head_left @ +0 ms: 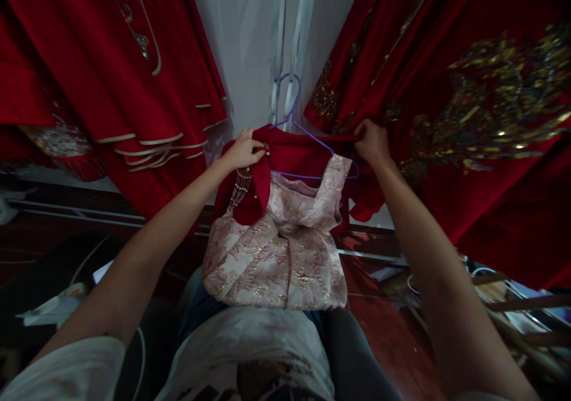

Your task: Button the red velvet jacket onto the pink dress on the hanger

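A red jacket (285, 151) hangs on a purple wire hanger (292, 112) over a pink brocade vest (276, 252), straight ahead of me. My left hand (243, 149) pinches the jacket's left shoulder, right by a beaded tassel (241, 187). My right hand (371, 141) is closed on the jacket's right shoulder at the hanger's end. The vest's lower part rests against my lap.
Red embroidered garments hang to the left (134, 80) and to the right (468, 121), with a pale wall (259, 38) between them. Low at the right lie wooden sticks and clutter (513, 312); papers (53, 309) sit low at the left on a dark floor.
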The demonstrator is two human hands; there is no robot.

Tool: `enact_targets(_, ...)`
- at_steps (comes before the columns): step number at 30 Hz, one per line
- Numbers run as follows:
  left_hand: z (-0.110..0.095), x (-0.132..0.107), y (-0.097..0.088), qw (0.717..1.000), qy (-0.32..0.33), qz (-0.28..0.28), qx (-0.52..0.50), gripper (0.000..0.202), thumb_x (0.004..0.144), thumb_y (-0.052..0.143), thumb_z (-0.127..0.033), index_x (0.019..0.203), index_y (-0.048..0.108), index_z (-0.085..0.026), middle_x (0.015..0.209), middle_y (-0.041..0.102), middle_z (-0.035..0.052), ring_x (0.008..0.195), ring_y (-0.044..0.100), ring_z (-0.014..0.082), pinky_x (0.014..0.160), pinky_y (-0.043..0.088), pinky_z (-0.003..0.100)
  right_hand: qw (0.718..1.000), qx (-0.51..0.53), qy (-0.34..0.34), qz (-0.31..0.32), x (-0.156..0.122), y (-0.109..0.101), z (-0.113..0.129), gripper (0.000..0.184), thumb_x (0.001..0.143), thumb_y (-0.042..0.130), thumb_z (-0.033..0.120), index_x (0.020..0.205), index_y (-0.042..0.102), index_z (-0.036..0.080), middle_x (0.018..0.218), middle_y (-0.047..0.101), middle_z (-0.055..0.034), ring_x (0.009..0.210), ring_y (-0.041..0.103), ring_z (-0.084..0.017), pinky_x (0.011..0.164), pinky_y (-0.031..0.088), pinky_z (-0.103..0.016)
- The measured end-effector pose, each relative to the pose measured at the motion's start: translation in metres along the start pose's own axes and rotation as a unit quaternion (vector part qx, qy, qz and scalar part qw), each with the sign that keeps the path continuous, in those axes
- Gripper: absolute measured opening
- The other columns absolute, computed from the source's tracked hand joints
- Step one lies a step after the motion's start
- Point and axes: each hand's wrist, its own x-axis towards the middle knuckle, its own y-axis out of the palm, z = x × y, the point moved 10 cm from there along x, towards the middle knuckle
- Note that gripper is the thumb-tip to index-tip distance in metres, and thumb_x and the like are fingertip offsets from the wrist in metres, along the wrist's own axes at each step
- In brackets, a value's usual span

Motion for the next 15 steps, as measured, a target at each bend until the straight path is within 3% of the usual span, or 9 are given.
enact_targets(2, -0.004, -0.002, 0.0, 1.0, -0.003, 0.002, 0.016, 0.025, 0.08, 0.054, -0.029, 0.089, 0.073, -0.014, 0.106, 0.057, 0.0137, 0.114, 0.046, 0.0333, 0.099, 0.038, 0.051, 1.0, -0.016, -0.018, -0.005, -0.012, -0.024, -0.01, 0.01, 0.066, 0.062, 0.02, 0.072, 0.053, 0.023, 0.078, 0.058, -0.0092, 0.073, 0.053, -0.024, 0.072, 0.045, -0.042)
enact_targets(5, -0.01, -0.008, 0.0, 0.999, -0.013, 0.008, 0.031, 0.027, 0.083, 0.053, -0.03, 0.091, 0.072, -0.014, 0.108, 0.055, 0.0145, 0.115, 0.045, 0.034, 0.098, 0.037, 0.052, 0.999, -0.04, 0.015, 0.032, -0.035, -0.05, -0.02, 0.016, 0.064, 0.066, 0.023, 0.071, 0.052, 0.021, 0.074, 0.057, -0.008, 0.066, 0.049, -0.02, 0.066, 0.042, -0.038)
enact_targets(7, -0.014, -0.012, -0.001, 0.999, -0.02, 0.012, 0.036, 0.027, 0.084, 0.052, -0.031, 0.092, 0.072, -0.014, 0.11, 0.054, 0.0149, 0.115, 0.044, 0.0343, 0.097, 0.037, 0.052, 0.997, -0.004, 0.018, 0.075, -0.053, -0.055, -0.013, 0.025, 0.061, 0.073, 0.028, 0.074, 0.052, 0.022, 0.072, 0.057, -0.0047, 0.064, 0.048, -0.017, 0.063, 0.04, -0.034)
enact_targets(10, -0.02, -0.017, -0.001, 0.999, -0.033, 0.012, 0.04, 0.027, 0.084, 0.054, -0.032, 0.093, 0.072, -0.015, 0.114, 0.051, 0.0152, 0.117, 0.043, 0.0352, 0.097, 0.036, 0.052, 0.988, 0.091, 0.015, 0.125, -0.078, -0.048, 0.009, 0.04, 0.06, 0.077, 0.044, 0.08, 0.05, 0.022, 0.071, 0.055, -0.0007, 0.061, 0.048, -0.014, 0.058, 0.038, -0.028)
enact_targets(12, -0.024, -0.02, -0.001, 0.998, -0.041, 0.008, 0.038, 0.027, 0.084, 0.054, -0.033, 0.095, 0.072, -0.016, 0.116, 0.05, 0.0152, 0.118, 0.042, 0.0359, 0.098, 0.036, 0.053, 0.988, 0.107, 0.006, 0.109, -0.087, -0.039, 0.025, 0.035, 0.074, 0.065, 0.052, 0.08, 0.049, 0.021, 0.066, 0.052, 0.0017, 0.057, 0.044, -0.012, 0.056, 0.035, -0.026)
enact_targets(15, -0.029, -0.026, -0.002, 0.998, -0.049, 0.0, 0.036, 0.028, 0.084, 0.055, -0.035, 0.099, 0.071, -0.017, 0.118, 0.048, 0.0151, 0.12, 0.04, 0.0364, 0.098, 0.036, 0.053, 0.984, 0.115, -0.065, 0.123, -0.092, -0.002, 0.063, 0.036, 0.084, 0.054, 0.052, 0.071, 0.043, 0.021, 0.062, 0.044, 0.0037, 0.056, 0.037, -0.01, 0.058, 0.031, -0.025)
